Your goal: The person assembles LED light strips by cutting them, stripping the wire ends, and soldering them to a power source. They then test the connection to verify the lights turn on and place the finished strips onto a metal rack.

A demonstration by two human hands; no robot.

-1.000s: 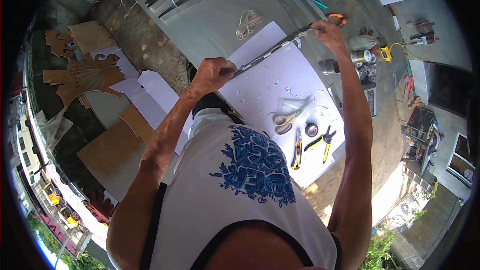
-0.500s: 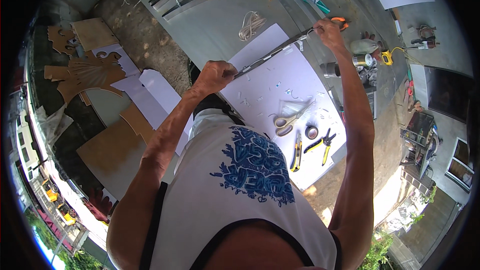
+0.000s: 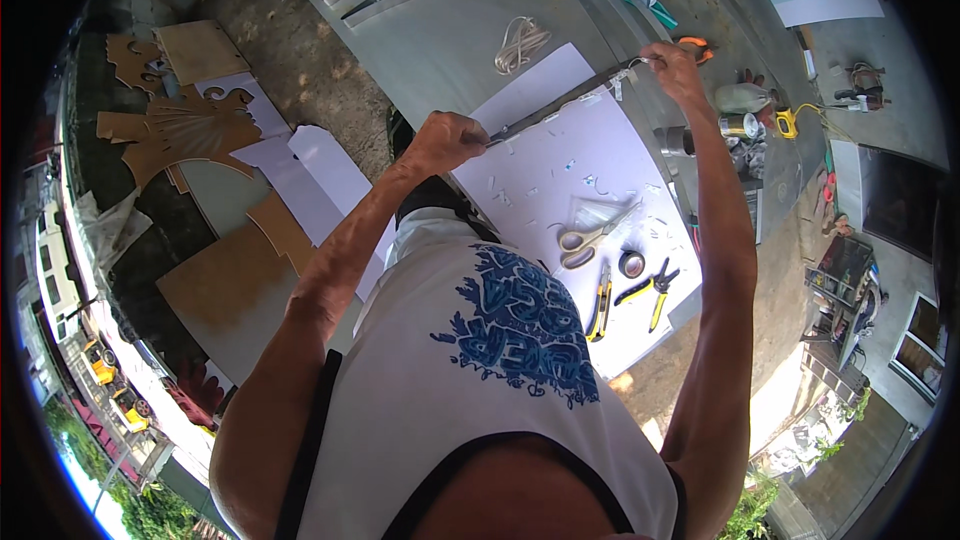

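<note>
A long, narrow dark strip [image 3: 560, 104] stretches between my hands over a white sheet [image 3: 530, 185]. My left hand [image 3: 446, 143] is closed, pinching the strip's near left end. At its far right end my right hand [image 3: 672, 68] pinches the tip, where a thin pale wire [image 3: 634, 63] shows. A small white piece [image 3: 617, 88] hangs close to that end. On the sheet lie scissors [image 3: 579, 248], a roll of black tape [image 3: 631, 264], a yellow-and-black utility knife [image 3: 601, 308], wire strippers [image 3: 656, 290] and several small clippings [image 3: 590, 180].
Coiled white cord [image 3: 522, 45] rests on the grey metal table [image 3: 440, 60] beyond the sheet. Orange-handled pliers [image 3: 697, 48] lie by my right hand. A can [image 3: 738, 127] and a yellow tool [image 3: 787, 123] stand to the right. Brown cut-out panels [image 3: 185, 135] lie on the left.
The view has shifted slightly, moving the table and sheet rightward in the picture. Both hands still hold the strip, which now shows fewer pale patches along its length.
</note>
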